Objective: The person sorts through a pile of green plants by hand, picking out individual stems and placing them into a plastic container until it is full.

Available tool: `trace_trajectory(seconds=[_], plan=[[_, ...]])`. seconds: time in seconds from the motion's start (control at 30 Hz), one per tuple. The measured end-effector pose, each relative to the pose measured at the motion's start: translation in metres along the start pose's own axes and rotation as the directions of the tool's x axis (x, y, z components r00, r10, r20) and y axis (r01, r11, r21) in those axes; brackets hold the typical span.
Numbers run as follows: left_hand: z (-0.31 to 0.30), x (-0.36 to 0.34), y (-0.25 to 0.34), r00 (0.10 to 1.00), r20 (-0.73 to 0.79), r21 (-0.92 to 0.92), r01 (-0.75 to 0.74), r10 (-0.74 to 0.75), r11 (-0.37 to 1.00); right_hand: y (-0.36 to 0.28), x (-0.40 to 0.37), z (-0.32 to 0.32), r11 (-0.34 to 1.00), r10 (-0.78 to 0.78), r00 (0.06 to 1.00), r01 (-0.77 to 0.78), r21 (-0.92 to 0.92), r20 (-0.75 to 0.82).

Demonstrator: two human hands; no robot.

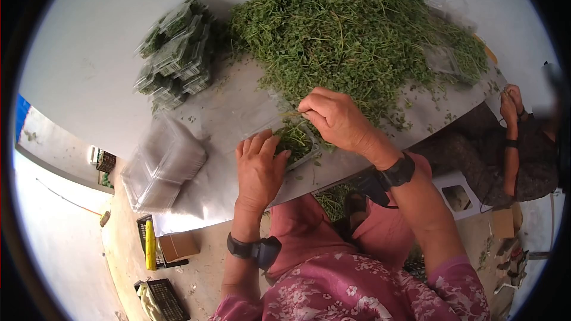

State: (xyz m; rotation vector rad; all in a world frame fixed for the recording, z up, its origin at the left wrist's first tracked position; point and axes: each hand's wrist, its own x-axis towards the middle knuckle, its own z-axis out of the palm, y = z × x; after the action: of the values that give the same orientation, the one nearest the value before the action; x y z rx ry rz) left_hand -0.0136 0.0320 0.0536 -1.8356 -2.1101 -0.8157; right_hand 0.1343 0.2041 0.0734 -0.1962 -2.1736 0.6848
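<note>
A clear plastic clamshell (pixel 307 156) stands open near the table's front edge, with leafy green sprigs (pixel 292 137) in it. My left hand (pixel 260 166) is at its left side, fingers bent over the edge and thumb against the greens. Just above it my right hand (pixel 339 116) is closed in a pinch on a few thin stems (pixel 291 113), which point left from the fingertips. Behind my right hand rises a large heap of leafy greens (pixel 345 30). Each wrist wears a dark band.
Filled clamshells (pixel 178 53) are stacked at the back left. Nested clear containers (pixel 163 163) stand on the metal table (pixel 229 104) at left. Crates (pixel 163 300) and a cardboard box (pixel 178 246) are on the floor. Another person (pixel 505 148) sits at right.
</note>
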Motion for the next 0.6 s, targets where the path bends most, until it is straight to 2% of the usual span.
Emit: trace_trajectory(seconds=[0.17, 0.27, 0.37, 0.6], plan=[[-0.003, 0.004, 0.005, 0.999, 0.036, -0.004, -0.022, 0.022, 1.000, -0.001, 0.000, 0.000, 1.000, 0.015, 1.000, -0.015, 0.001, 0.017], [0.006, 0.005, 0.003, 0.996, 0.065, -0.069, -0.053, 0.058, 0.996, 0.001, -0.001, 0.000, 1.000, 0.014, 1.000, -0.014, -0.009, 0.020], [0.014, 0.005, -0.004, 0.994, 0.108, -0.172, -0.015, 0.034, 0.985, 0.002, -0.002, 0.001, 1.000, 0.001, 1.000, 0.000, -0.027, 0.020], [0.015, 0.009, -0.004, 0.999, 0.041, -0.209, 0.001, 0.008, 0.978, 0.000, -0.003, 0.001, 1.000, 0.019, 0.999, -0.018, -0.019, 0.042]])
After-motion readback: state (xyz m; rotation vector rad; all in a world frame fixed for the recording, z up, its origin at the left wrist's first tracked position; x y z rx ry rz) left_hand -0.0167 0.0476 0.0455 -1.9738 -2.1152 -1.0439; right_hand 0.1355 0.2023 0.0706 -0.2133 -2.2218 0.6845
